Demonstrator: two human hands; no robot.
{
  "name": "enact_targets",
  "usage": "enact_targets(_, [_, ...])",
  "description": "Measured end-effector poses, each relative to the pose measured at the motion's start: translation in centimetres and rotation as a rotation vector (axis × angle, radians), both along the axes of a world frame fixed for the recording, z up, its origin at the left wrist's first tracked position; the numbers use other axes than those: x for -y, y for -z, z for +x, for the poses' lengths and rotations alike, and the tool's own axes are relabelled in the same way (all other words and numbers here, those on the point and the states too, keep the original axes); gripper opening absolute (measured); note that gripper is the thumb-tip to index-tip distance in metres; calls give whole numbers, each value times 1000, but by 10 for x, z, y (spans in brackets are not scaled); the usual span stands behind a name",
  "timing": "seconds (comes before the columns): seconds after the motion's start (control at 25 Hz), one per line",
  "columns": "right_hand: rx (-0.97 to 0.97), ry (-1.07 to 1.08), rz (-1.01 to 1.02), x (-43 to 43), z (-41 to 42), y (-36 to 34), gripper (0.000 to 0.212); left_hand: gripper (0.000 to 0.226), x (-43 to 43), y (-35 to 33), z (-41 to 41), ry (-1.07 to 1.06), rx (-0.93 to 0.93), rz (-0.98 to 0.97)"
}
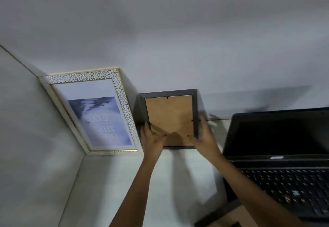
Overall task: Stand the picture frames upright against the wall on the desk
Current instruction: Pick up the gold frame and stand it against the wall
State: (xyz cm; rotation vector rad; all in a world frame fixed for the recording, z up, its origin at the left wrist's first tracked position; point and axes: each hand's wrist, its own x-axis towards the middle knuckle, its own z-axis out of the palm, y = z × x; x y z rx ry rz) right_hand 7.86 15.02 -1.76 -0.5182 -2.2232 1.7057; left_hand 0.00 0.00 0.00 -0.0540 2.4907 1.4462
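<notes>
Both hands hold the small dark-grey picture frame with a brown cardboard back (169, 118) by its lower part. The left hand (153, 137) clasps the lower left edge, w/ fingers around the rim and thumb on the cardboard. The right hand (206, 134) clasps the lower right edge, fingers up along the side rail; it is a bit blurred, so the exact finger contact I cannot tell. Holding on two sides probably keeps the frame from twisting while its tilt is set.

This frame stands upright, back side toward the person, so the picture side faces the pale wall (178, 40). Its bottom edge seems to be on the light desk top (115, 182); if the top touches the wall I cannot tell. Maybe it needs turning, but this is only my guess.

Just to the left, the larger white frame with pebble texture and gold trim (89, 111) leans in the far left corner, approx. upright, print facing out. So one frame looks done, the 2nd is in hand.

To the right, near, an open black laptop (277, 155) is on the desk.

Containers: none visible, except each frame holds its insert: blue-white print in the white one, cardboard backing w/ small clips in the dark one.
</notes>
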Motion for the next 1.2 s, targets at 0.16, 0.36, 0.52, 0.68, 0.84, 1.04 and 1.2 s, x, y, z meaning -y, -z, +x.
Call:
enact_targets(0.16, [199, 178, -112, -8, -41, -3, 32, 99, -3, -1, -13, -11, 121, 60])
enact_targets(0.36, [113, 224, -125, 13, -6, -36, 13, 61, 14, -25, 14, 50, 254, 421])
enact_targets(0.52, [-69, 262, -1, 58, 71, -98, 24, 48, 29, -67, 64, 149, 319, 684])
enact_targets(0.68, [-308, 266, 172, 84, 146, -155, 17, 105, 38, -135, 124, 393, 123, 764])
enact_targets(0.84, [-646, 201, 299, 82, 197, -190, 16, 100, 23, -185, 199, 856, 66, 835])
enact_targets(1.04, [-576, -101, 633, 23, 259, -208, 39, 76, -24, -212, 266, 407, -6, 1065])
enact_targets(1.2, [-300, -180, 730, -66, 347, -195, 53, 27, -77, -219, 310, 140, 76, 1103])
